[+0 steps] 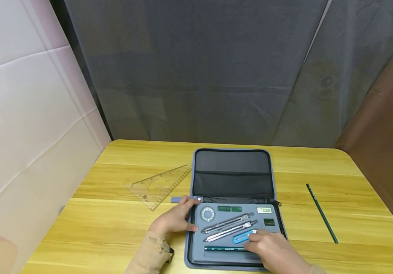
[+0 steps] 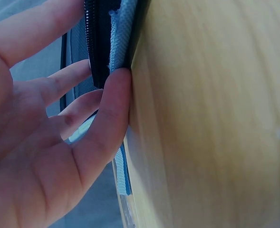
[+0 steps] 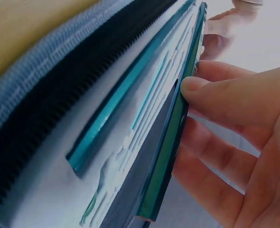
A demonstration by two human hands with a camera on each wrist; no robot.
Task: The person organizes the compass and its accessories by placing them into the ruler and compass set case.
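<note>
My left hand [image 1: 172, 220] rests at the left edge of an open zip case [image 1: 234, 161], its fingertips touching the rim and side. In the left wrist view, the fingers [image 2: 110, 107] reach along the blue fabric edge just above the table. My right hand [image 1: 278, 251] pinches a dark green pencil [image 3: 166, 147] between thumb and fingers. The pencil lies level over the front of the case's grey tray [image 1: 198, 258]; the hand covers its right part in the head view. Beneath it, the right wrist view shows a teal strip [image 3: 113, 107] in a tray slot.
The tray also holds two metal compasses [image 1: 226, 223], a small blue case [image 1: 241, 238], a white eraser [image 1: 264, 210], a green sharpener [image 1: 269, 222] and a round disc [image 1: 207, 214]. A clear set square [image 1: 158, 186] lies left, another green pencil [image 1: 322, 214] right.
</note>
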